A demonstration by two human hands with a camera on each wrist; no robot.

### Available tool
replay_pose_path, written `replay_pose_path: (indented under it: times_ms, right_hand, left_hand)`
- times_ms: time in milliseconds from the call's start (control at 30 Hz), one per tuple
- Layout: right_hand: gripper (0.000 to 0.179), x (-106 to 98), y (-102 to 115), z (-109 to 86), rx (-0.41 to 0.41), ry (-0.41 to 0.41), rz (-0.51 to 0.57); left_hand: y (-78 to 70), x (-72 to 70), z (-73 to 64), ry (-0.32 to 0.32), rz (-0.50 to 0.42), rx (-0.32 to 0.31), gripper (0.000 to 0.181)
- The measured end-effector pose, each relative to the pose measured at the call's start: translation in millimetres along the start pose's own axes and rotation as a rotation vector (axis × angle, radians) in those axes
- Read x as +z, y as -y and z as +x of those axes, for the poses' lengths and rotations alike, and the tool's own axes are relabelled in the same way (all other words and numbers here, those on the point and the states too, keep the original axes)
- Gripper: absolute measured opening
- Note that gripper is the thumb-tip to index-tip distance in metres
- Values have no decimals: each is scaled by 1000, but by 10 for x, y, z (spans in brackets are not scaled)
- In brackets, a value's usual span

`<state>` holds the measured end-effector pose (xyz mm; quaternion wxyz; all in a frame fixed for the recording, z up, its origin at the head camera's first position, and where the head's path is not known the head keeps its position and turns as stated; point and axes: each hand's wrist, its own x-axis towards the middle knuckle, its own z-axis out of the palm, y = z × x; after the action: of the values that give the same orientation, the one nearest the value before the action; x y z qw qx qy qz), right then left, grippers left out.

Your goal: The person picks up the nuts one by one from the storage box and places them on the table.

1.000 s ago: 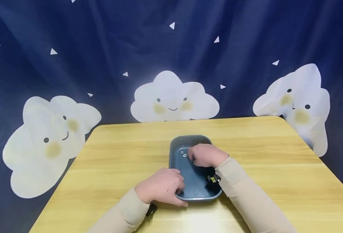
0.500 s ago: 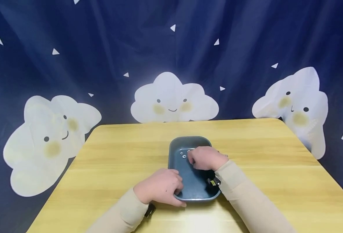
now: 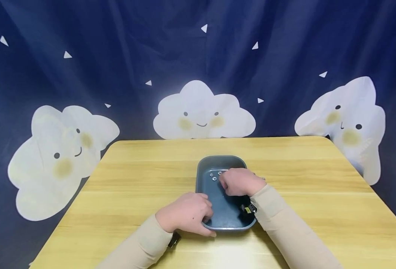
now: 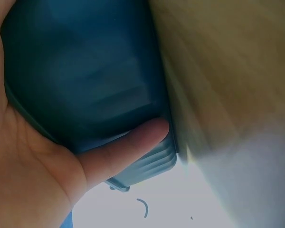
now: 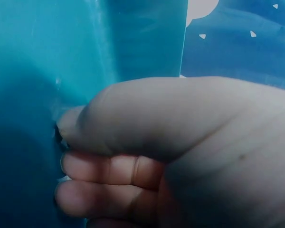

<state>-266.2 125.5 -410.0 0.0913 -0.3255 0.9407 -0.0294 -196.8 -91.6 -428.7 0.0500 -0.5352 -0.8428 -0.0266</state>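
Observation:
A dark blue-grey tray (image 3: 223,220) with rounded corners sits on the table. My left hand (image 3: 188,215) grips its near left corner, fingers over the rim; in the left wrist view the thumb (image 4: 128,149) lies along the outer wall. Inside the tray, toward its far right, my right hand (image 3: 240,182) is bent down with curled fingers. In the right wrist view its thumb and fingertips meet at the tray floor around a small shiny piece, apparently a nut, mostly hidden. Small silver nuts (image 3: 214,179) lie on the tray floor just left of those fingers.
The wooden table (image 3: 144,168) extends around the tray. Small silver bits (image 3: 263,178) show just beyond the right wrist, right of the tray. Behind the table hangs a dark blue curtain (image 3: 171,45) with white clouds.
A third nut has come into sight beside my right fingertips, where two showed before. The right hand has shifted very slightly; the left hand keeps its grip on the tray.

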Motion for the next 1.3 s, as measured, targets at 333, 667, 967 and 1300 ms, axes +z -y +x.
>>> replay_pose_path:
  times_ms: [333, 667, 967, 1300]
  right_hand:
    - [18, -47, -31, -16, -90, -56, 63]
    - [28, -321, -60, -172, -169, -181, 146]
    - [13, -504, -191, -331, -75, -210, 208]
    - [12, -437, -520, -440, 46, -210, 300]
  left_hand:
    - [-11, -37, 8, -6, 4, -3, 55]
    - [-22, -63, 19, -4, 6, 11, 56]
    - [-4, -50, 37, 24, 10, -11, 55]
    - [-32, -14, 8, 20, 6, -24, 55]
